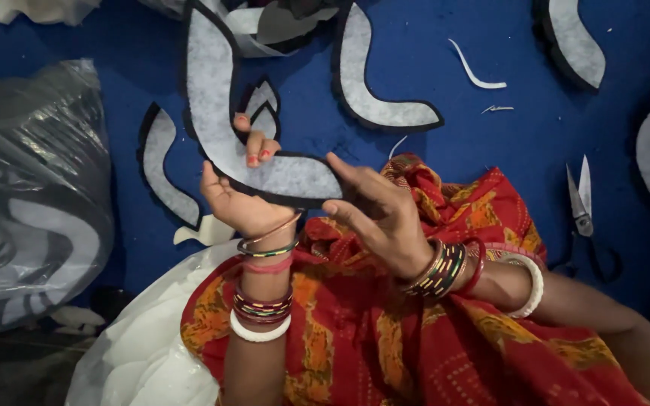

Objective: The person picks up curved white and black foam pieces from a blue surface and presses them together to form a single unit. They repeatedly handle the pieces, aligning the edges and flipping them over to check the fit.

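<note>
My left hand (241, 197) grips a large curved cut-out (216, 113) of grey felt with a black foam edge, fingers wrapped over its lower bend. My right hand (379, 212) touches the cut-out's right tip with thumb and fingers. Both wrists wear many coloured bangles. The piece is held up above my lap, which is covered by red and orange patterned cloth (385, 331).
Similar grey and black curved cut-outs (374, 83) lie on the blue floor sheet (490, 45), with one at the left (161, 169) and others at the right (575, 41). Scissors (582, 203) lie at the right. A clear plastic bag (31, 195) sits left; white foam (144, 353) lies below.
</note>
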